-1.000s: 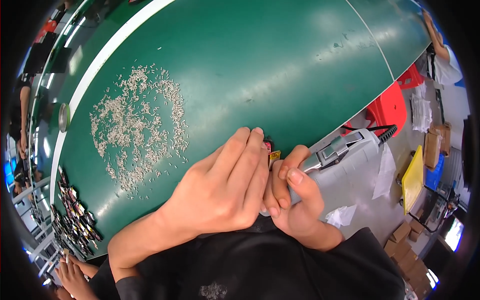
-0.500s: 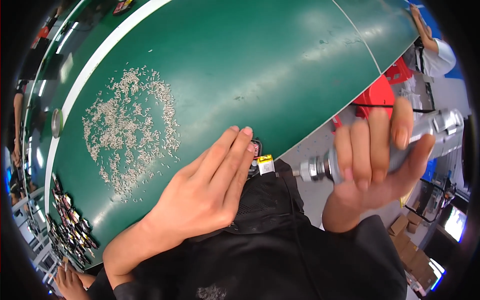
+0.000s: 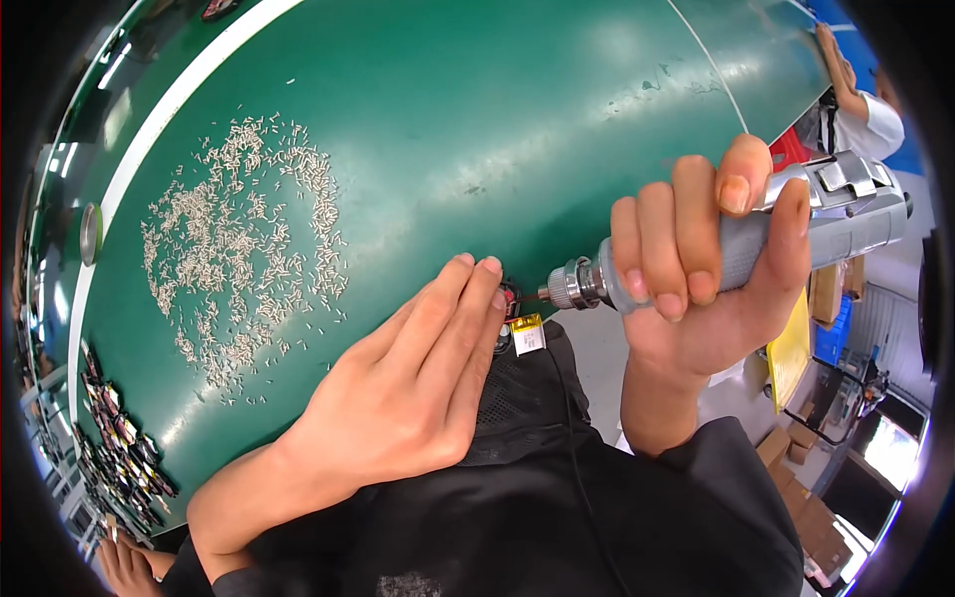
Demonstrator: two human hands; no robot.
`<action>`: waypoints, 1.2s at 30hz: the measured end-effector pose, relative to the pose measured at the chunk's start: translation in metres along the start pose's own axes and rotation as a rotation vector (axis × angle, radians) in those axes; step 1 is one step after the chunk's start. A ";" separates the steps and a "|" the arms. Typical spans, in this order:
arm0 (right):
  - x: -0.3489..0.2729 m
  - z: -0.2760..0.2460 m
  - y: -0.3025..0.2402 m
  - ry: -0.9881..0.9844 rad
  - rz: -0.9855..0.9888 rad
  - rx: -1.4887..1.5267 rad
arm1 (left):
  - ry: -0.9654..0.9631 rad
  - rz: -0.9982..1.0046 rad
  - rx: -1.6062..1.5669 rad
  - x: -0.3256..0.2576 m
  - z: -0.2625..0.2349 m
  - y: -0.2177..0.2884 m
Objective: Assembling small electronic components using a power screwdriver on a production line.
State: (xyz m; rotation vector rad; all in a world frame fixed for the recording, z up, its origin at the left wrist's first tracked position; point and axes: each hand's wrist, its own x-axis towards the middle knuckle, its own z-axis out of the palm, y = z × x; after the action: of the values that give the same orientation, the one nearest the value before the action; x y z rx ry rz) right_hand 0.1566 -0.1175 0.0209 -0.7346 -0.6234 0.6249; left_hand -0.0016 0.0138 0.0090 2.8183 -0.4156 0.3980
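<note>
A grey electric screwdriver (image 3: 741, 247) with a silver metal collar is gripped in my right hand (image 3: 686, 274), fingers wrapped round its body. Its thin bit points left and reaches a small dark electronic device (image 3: 509, 298) with a reddish part. My left hand (image 3: 408, 383) steadies that device, fingers pressed together along its left side; the thumb and most of the device are hidden. Beside the device hangs a small silver-white pouch battery (image 3: 528, 335) with a yellow top edge. Loose little silver screws (image 3: 234, 234) lie scattered over the green table (image 3: 438, 119).
Many dark device parts (image 3: 124, 443) are heaped at the table's left edge. A round tin-like object (image 3: 91, 234) stands by the white strip. Another person's hand (image 3: 126, 562) shows at lower left, and another person (image 3: 865, 114) sits at far right. Cardboard boxes (image 3: 806, 507) stand at right.
My right hand has brought the screwdriver left and up, so its bit now meets the device. My left hand has stayed on the device. The view has shifted slightly.
</note>
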 end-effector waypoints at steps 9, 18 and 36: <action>0.003 -0.004 0.002 -0.076 0.039 0.030 | 0.025 -0.006 -0.040 -0.002 0.003 -0.002; 0.006 -0.005 -0.002 -0.133 0.052 -0.006 | 0.043 -0.002 -0.043 -0.001 0.004 -0.002; 0.019 0.023 0.015 -0.456 -0.021 -0.064 | 0.099 0.005 -0.013 -0.006 0.005 -0.002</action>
State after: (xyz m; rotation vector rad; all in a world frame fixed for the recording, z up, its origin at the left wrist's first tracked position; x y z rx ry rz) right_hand 0.1486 -0.0860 0.0290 -0.6467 -1.0737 0.7626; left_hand -0.0050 0.0154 0.0026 2.7717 -0.4025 0.5311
